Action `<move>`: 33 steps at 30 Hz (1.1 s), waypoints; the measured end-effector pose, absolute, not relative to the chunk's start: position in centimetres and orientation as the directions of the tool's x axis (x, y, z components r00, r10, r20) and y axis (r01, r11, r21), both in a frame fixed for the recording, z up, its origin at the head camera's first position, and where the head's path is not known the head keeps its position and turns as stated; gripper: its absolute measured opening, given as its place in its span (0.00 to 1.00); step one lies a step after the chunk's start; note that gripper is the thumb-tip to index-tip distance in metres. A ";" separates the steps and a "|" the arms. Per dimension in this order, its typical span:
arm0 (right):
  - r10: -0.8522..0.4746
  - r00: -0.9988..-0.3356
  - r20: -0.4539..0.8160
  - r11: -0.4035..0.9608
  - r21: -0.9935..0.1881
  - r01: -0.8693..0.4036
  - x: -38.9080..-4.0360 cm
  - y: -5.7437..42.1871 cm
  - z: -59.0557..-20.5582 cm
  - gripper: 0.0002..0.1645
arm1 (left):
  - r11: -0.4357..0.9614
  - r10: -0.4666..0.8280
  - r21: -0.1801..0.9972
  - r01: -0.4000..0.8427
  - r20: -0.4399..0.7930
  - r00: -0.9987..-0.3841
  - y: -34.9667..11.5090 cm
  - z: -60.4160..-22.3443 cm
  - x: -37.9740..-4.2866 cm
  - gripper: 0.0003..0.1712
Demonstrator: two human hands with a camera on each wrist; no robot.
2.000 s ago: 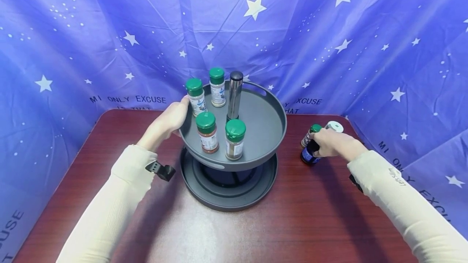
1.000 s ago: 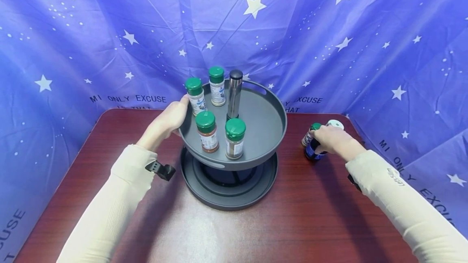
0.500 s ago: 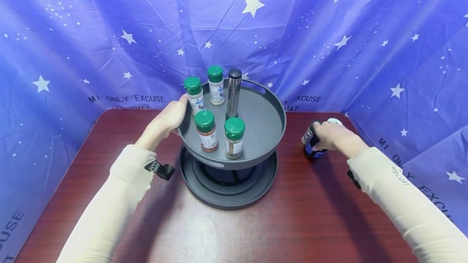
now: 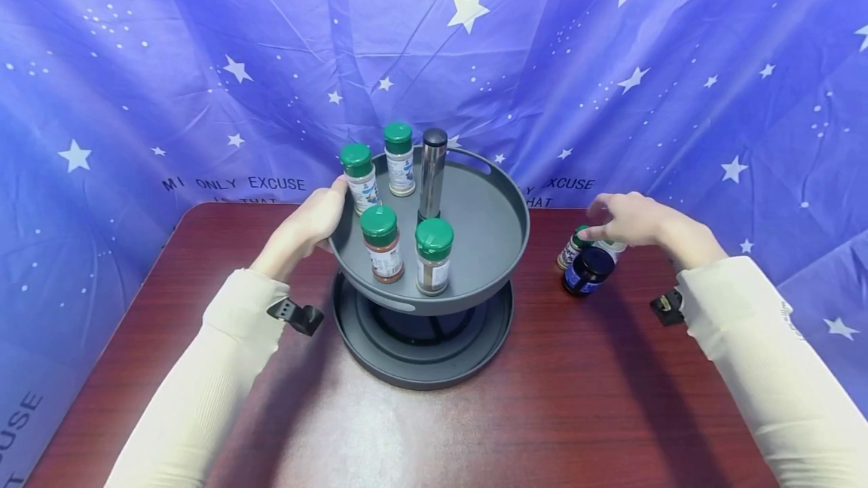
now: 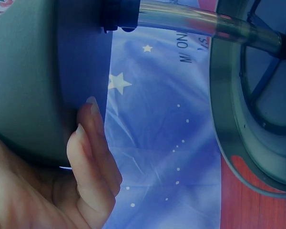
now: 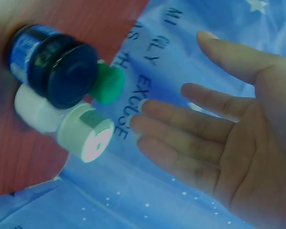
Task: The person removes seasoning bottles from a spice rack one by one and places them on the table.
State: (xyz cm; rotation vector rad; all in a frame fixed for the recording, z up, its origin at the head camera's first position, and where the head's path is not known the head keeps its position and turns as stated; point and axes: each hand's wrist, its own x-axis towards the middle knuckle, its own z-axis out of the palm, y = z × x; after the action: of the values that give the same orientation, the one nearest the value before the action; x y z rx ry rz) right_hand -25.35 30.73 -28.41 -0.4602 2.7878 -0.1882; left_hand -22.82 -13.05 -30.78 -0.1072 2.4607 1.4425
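Observation:
My left hand (image 4: 320, 215) grips the left rim of a grey two-tier turntable's upper tray (image 4: 484, 224); the left wrist view shows fingers (image 5: 93, 167) bent beneath it. Standing on this tray are several green-capped spice jars, among them one with reddish contents (image 4: 384, 251) and one with brownish contents (image 4: 433, 258). At the right, my right hand (image 4: 631, 218) hovers with spread fingers above a small group on the table: a dark-lidded jar with a blue label (image 4: 587, 273), a green-capped spice jar (image 4: 568, 254) and a white bottle (image 6: 86, 131), partly hidden in the head view.
A steel post with a black top (image 4: 434, 172) rises from the upper tray. Beneath is the wider-set lower tray (image 4: 420, 380), resting on the reddish-brown table (image 4: 529, 413). A blue star-patterned curtain (image 4: 291, 59) encloses the back and sides.
My right hand has let go of the dark-lidded jar, risen and spread its fingers. That jar sits slightly farther right than two seconds ago. My left hand keeps its hold on the tray.

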 end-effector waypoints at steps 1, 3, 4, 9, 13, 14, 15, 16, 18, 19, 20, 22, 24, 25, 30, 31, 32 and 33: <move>-0.336 -0.904 -0.265 0.938 -0.177 -0.297 -25.4 30.6 -28.2 0.38 | 0.498 0.080 0.842 -0.207 -0.282 -0.956 -13.1 -30.8 -22.8 0.44; -0.340 -0.908 -0.244 0.937 -0.173 -0.304 -25.4 30.4 -27.9 0.40 | 0.501 0.079 0.840 -0.208 -0.284 -0.955 -13.1 -30.8 -22.8 0.45; -0.339 -0.910 -0.240 0.937 -0.178 -0.302 -25.4 30.3 -27.8 0.41 | 0.502 0.079 0.839 -0.209 -0.285 -0.955 -13.1 -30.8 -22.8 0.45; -0.337 -0.911 -0.237 0.936 -0.186 -0.298 -25.4 30.0 -27.2 0.45 | 0.506 0.075 0.836 -0.212 -0.288 -0.955 -13.1 -30.9 -22.9 0.45; -0.339 -0.911 -0.235 0.935 -0.189 -0.300 -25.4 29.9 -26.8 0.45 | 0.505 0.073 0.836 -0.214 -0.289 -0.955 -13.2 -30.9 -22.9 0.45; -0.337 -0.912 -0.233 0.936 -0.191 -0.297 -25.3 29.9 -26.7 0.45 | 0.505 0.074 0.836 -0.212 -0.287 -0.955 -13.2 -30.9 -22.9 0.45; -0.335 -0.913 -0.231 0.936 -0.192 -0.295 -25.3 29.8 -26.6 0.45 | 0.505 0.074 0.837 -0.211 -0.286 -0.956 -13.2 -30.9 -22.9 0.45; -0.330 -0.915 -0.231 0.937 -0.195 -0.289 -25.2 29.8 -26.5 0.46 | 0.505 0.072 0.837 -0.211 -0.285 -0.956 -13.2 -30.9 -22.9 0.45; -0.320 -0.919 -0.232 0.940 -0.199 -0.277 -25.1 29.8 -26.2 0.47 | 0.504 0.071 0.837 -0.211 -0.284 -0.956 -13.2 -30.9 -22.9 0.44; -0.316 -0.920 -0.232 0.941 -0.199 -0.273 -25.1 29.8 -26.0 0.48 | 0.504 0.071 0.837 -0.212 -0.284 -0.956 -13.2 -30.9 -22.9 0.44; -0.310 -0.922 -0.234 0.943 -0.198 -0.267 -25.1 29.8 -25.9 0.49 | 0.505 0.070 0.837 -0.212 -0.285 -0.956 -13.1 -30.9 -22.9 0.44; -0.300 -0.923 -0.241 0.946 -0.199 -0.255 -25.0 29.8 -25.6 0.51 | 0.507 0.070 0.834 -0.216 -0.290 -0.954 -13.2 -30.9 -22.9 0.43; -0.292 -0.924 -0.246 0.948 -0.201 -0.246 -25.0 29.8 -25.3 0.52 | 0.509 0.073 0.833 -0.218 -0.294 -0.953 -13.2 -30.9 -23.0 0.44; -0.289 -0.924 -0.249 0.949 -0.202 -0.242 -25.0 29.8 -25.1 0.53 | 0.511 0.074 0.832 -0.217 -0.294 -0.953 -13.2 -30.9 -23.0 0.44; -0.301 -0.915 -0.270 0.943 -0.224 -0.244 -24.8 29.7 -24.3 0.53 | 0.512 0.076 0.831 -0.217 -0.295 -0.952 -13.2 -30.8 -23.1 0.46; -0.304 -0.912 -0.277 0.942 -0.232 -0.244 -24.8 29.7 -24.1 0.53 | 0.512 0.076 0.831 -0.216 -0.295 -0.952 -13.2 -30.8 -23.1 0.46; -0.306 -0.909 -0.281 0.940 -0.237 -0.243 -24.7 29.7 -24.0 0.53 | 0.513 0.076 0.830 -0.217 -0.296 -0.952 -13.2 -30.8 -23.1 0.46; -0.309 -0.907 -0.285 0.939 -0.244 -0.243 -24.6 29.7 -23.9 0.53 | 0.515 0.077 0.830 -0.216 -0.295 -0.952 -13.2 -30.8 -23.1 0.46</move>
State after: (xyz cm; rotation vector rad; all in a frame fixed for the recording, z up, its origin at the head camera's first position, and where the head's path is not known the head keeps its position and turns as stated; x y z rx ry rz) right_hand -24.64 29.69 -23.87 -0.4056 2.7726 -0.2917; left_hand -23.11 -13.20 -30.82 -0.1167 2.4650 1.4111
